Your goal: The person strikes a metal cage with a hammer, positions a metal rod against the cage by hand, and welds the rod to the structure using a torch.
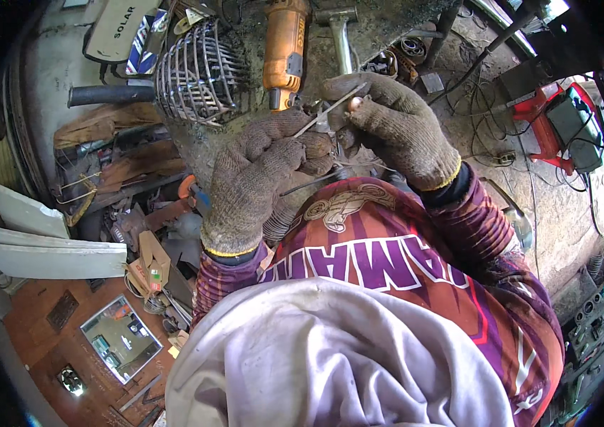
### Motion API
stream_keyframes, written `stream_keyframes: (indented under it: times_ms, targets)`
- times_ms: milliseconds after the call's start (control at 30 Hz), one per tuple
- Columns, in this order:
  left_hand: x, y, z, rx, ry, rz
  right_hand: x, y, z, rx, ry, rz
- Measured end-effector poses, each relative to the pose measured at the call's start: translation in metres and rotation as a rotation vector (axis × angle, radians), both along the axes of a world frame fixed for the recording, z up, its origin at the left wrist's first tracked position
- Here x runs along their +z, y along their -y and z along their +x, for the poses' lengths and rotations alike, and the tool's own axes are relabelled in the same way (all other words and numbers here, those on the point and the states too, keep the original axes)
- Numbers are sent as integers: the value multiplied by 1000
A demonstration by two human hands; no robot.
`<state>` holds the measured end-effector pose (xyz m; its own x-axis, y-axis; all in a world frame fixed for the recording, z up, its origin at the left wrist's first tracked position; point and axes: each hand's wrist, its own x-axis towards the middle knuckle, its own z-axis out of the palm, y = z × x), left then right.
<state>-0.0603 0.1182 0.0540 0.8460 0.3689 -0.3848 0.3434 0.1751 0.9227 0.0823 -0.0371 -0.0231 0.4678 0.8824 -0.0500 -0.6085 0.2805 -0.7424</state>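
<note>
Both my hands wear brown knit work gloves with yellow cuffs, held close together in front of my chest. A thin greyish rod (330, 109) slants up to the right between them. My left hand (248, 178) pinches its lower end with curled fingers. At its upper end, the fingers and thumb of my right hand (401, 121) close on it; the thumb tip pokes through a hole in the glove. A second thin dark rod (309, 183) shows below the fingers, partly hidden. Just beyond the hands lie an orange power tool (286, 53) and a hammer (342, 43).
A curved cage of metal bars (198, 75) stands at the far left beside a dark pipe (111, 95). Wood pieces (131, 167) and white panels (53, 252) crowd the left. Loose cables (483, 121) and a red-and-grey machine (565, 124) are on the right.
</note>
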Motion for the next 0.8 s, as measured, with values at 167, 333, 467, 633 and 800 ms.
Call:
stream_keyframes:
  times_ms: [167, 333, 467, 633, 800]
  targets:
    - [7, 11, 6, 56, -6, -58, -2, 6, 10, 54, -34, 130]
    - [10, 17, 16, 21, -21, 36, -9, 10, 20, -27, 80, -81]
    - [15, 20, 24, -46, -30, 190, -12, 14, 25, -52, 227, -165]
    - [7, 32, 30, -30, 164, 40, -21, 16, 27, -30, 138, -150]
    - [5, 25, 37, -94, 149, 144, -33, 17, 32, 57, 193, -104]
